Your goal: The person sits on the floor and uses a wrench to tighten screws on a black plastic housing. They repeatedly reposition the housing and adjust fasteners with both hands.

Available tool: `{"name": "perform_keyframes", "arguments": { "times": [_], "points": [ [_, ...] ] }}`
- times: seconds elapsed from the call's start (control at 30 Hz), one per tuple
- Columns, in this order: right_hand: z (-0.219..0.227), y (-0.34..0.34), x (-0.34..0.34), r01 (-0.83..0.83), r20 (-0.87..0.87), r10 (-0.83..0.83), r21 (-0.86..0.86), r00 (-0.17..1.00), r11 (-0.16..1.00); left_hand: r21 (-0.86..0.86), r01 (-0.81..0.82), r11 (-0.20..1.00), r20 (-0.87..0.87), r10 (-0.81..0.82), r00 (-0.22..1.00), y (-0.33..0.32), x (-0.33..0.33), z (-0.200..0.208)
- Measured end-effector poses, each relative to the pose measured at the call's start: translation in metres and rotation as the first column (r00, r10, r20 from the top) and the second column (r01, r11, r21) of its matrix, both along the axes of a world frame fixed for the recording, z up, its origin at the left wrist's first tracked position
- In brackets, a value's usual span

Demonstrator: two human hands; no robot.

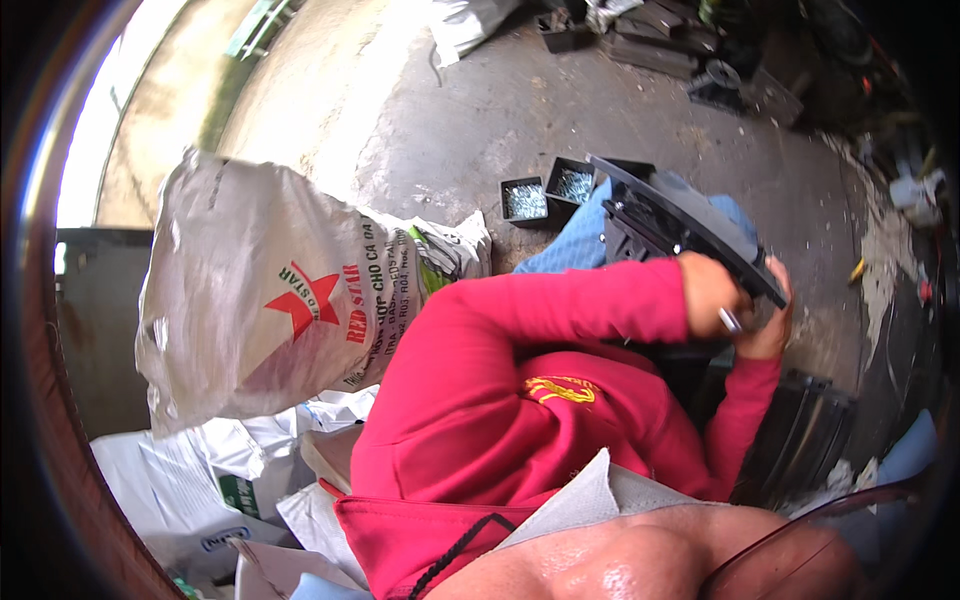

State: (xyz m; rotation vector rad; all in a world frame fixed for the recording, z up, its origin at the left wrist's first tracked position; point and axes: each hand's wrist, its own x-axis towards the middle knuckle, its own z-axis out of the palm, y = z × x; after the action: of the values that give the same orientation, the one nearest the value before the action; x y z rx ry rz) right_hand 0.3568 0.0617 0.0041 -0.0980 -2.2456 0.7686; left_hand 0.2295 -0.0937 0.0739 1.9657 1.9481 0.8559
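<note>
A long black plastic part (690, 220) with raised ribs along one side lies tilted across my blue-trousered knees. My left hand (715, 295) reaches across my body to its near end. The fingers are curled closed, and a short silvery rod (731, 320) sticks out of the fist; the rest of it is hidden. My right hand (772, 318) grips the near end of the black part, fingers around its edge. Just beyond my knees stand two small black trays, one (524, 216) beside the other (556, 194), both filled with small silvery metal pieces, perhaps screws.
A large white woven sack (240, 290) stands at my left, with more white bags (190, 480) below it. Black plastic parts (800, 430) are stacked near my right side. Dark machine parts (660, 45) lie at the far right on the grey floor (450, 110).
</note>
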Motion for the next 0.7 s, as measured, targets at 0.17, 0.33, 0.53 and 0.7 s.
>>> {"name": "perform_keyframes", "arguments": {
  "times": [0.17,0.33,0.53,0.7],
  "points": [
    [0.018,-0.008,-0.010,0.022,0.012,-0.022,-0.038,1.000,0.999,0.228,-0.190,0.955,0.601,0.015,0.799,-0.032,-0.021,-0.016],
    [0.028,-0.012,-0.009,0.026,0.001,-0.026,-0.002,1.000,1.000,0.173,-0.171,0.970,0.207,0.134,0.969,-0.035,-0.018,0.028],
    [0.034,-0.012,-0.007,0.047,0.050,-0.048,0.026,0.998,0.999,0.113,-0.119,0.986,-0.151,0.135,0.979,-0.025,0.001,0.032],
    [0.029,-0.016,-0.005,0.074,0.019,-0.074,-0.013,0.997,0.997,-0.021,-0.102,0.995,-0.344,0.089,0.935,-0.027,0.009,0.048]
  ]
}}
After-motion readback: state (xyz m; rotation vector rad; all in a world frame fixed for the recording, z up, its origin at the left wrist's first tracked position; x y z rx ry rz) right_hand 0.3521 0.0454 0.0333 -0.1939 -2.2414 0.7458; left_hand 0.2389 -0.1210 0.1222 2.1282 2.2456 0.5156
